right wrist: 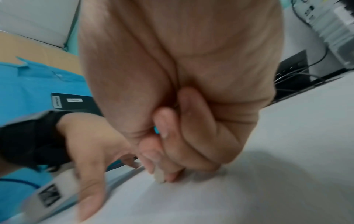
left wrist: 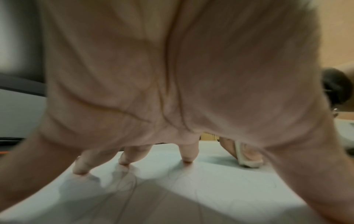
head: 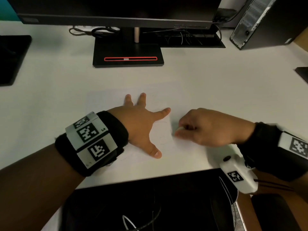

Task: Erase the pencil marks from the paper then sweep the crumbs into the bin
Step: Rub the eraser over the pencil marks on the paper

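My white tabletop carries everything here, with the monitor looming beyond my hands and its black stand base straight ahead of my left fingers. A computer tower stands far beyond my right hand, and a tangle of cables lies behind the stand. Below the tabletop's near edge, under my wrists, sits the dark bin. The paper lies flat under my left hand, whose fingers are spread wide and pressed down on the sheet; faint pencil marks show between its thumb and forefinger. Just beside that thumb, my right hand is curled, pinching a small pale eraser whose tip meets the paper's right edge. My left hand covers much of the sheet. I cannot make out any crumbs.
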